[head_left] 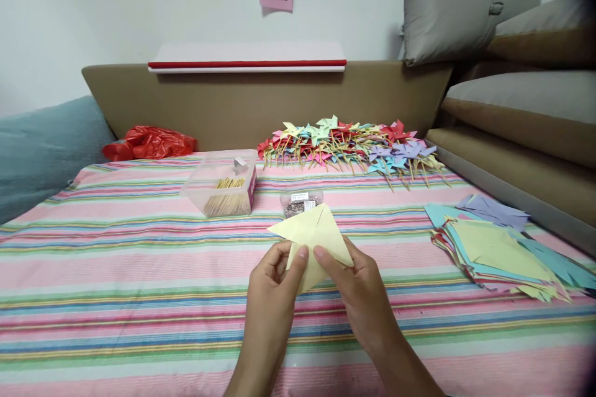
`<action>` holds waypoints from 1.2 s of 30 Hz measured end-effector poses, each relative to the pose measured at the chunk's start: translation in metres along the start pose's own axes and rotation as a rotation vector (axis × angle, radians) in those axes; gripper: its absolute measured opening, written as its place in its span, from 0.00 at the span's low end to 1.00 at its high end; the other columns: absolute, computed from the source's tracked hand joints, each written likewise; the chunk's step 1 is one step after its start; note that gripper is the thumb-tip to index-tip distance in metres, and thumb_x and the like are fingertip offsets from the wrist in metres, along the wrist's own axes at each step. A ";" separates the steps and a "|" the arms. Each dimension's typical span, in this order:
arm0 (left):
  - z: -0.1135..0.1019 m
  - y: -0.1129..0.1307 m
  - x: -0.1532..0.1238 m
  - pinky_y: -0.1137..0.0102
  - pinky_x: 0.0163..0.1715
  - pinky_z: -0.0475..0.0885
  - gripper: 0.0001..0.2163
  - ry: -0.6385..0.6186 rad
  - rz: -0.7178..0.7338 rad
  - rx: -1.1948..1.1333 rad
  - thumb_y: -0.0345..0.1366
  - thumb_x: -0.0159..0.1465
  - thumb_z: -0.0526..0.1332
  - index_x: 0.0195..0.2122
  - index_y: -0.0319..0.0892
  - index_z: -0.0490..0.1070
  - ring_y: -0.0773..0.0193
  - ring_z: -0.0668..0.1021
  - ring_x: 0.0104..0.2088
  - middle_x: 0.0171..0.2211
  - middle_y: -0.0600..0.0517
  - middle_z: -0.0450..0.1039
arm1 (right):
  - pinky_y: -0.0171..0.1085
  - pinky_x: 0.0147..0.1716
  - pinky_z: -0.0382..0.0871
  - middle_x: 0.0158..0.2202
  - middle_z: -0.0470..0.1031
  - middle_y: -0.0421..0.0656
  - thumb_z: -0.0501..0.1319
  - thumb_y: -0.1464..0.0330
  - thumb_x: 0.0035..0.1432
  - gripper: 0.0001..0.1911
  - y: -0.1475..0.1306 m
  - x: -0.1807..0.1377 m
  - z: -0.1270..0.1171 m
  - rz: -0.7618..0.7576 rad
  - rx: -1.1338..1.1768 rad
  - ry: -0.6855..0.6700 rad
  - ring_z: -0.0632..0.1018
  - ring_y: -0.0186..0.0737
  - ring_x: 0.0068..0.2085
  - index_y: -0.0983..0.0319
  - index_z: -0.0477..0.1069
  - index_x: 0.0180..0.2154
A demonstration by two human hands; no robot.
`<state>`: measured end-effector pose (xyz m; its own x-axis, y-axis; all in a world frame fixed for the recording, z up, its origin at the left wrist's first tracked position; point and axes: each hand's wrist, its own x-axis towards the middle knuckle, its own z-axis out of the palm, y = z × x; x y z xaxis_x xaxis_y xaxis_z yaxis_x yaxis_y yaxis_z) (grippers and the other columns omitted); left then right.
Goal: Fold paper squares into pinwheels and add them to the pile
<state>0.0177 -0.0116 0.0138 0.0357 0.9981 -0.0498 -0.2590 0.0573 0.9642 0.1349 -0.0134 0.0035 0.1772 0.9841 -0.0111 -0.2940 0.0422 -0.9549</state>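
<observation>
Between both hands is a pale yellow paper square (pixel 313 226) with slits cut toward its middle, held up above the striped cloth. My left hand (pixel 278 273) pinches its lower left part, thumb on the front and fingers behind. On the other side my right hand (pixel 356 276) grips the lower right part, its thumb near the paper's centre. One flap sticks out to the left. Just behind the paper stands a small clear box (pixel 300 200) of dark small pieces, partly hidden by the paper.
A clear plastic tub (pixel 228 195) of thin wooden sticks is left of centre. Many finished paper pinwheels (pixel 344 142) lie at the back. Cut coloured paper sheets (pixel 498 248) are stacked at the right. A red plastic bag (pixel 151 142) and grey cushions (pixel 465 15) border the cloth.
</observation>
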 end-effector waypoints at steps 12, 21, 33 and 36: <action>-0.007 0.004 0.002 0.75 0.28 0.66 0.13 -0.039 -0.006 0.123 0.47 0.61 0.67 0.31 0.41 0.74 0.66 0.71 0.28 0.26 0.55 0.71 | 0.38 0.34 0.71 0.38 0.76 0.45 0.67 0.56 0.54 0.14 -0.001 0.003 -0.008 -0.161 -0.220 -0.011 0.76 0.46 0.39 0.59 0.81 0.34; -0.011 0.004 0.004 0.73 0.27 0.67 0.14 -0.059 -0.048 0.132 0.48 0.59 0.68 0.29 0.41 0.74 0.64 0.73 0.28 0.25 0.53 0.73 | 0.38 0.33 0.70 0.37 0.74 0.43 0.68 0.56 0.53 0.14 -0.005 0.005 -0.015 -0.111 -0.238 -0.066 0.75 0.44 0.37 0.59 0.81 0.34; -0.015 0.004 0.006 0.74 0.26 0.67 0.15 0.030 -0.055 0.088 0.47 0.58 0.70 0.27 0.39 0.74 0.66 0.73 0.27 0.25 0.52 0.74 | 0.42 0.41 0.74 0.50 0.77 0.46 0.61 0.53 0.61 0.23 -0.006 0.003 -0.017 -0.084 -0.187 -0.067 0.78 0.48 0.47 0.55 0.71 0.55; -0.016 0.006 0.008 0.75 0.25 0.67 0.15 0.117 -0.048 0.011 0.47 0.55 0.72 0.27 0.39 0.74 0.67 0.72 0.25 0.25 0.53 0.74 | 0.48 0.55 0.68 0.60 0.67 0.46 0.56 0.64 0.68 0.19 -0.004 0.000 -0.021 -0.436 -0.435 -0.079 0.70 0.48 0.59 0.51 0.64 0.59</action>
<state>0.0012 -0.0030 0.0155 -0.0649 0.9899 -0.1256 -0.2495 0.1058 0.9626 0.1559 -0.0172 0.0010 0.1200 0.9025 0.4137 0.2023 0.3858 -0.9002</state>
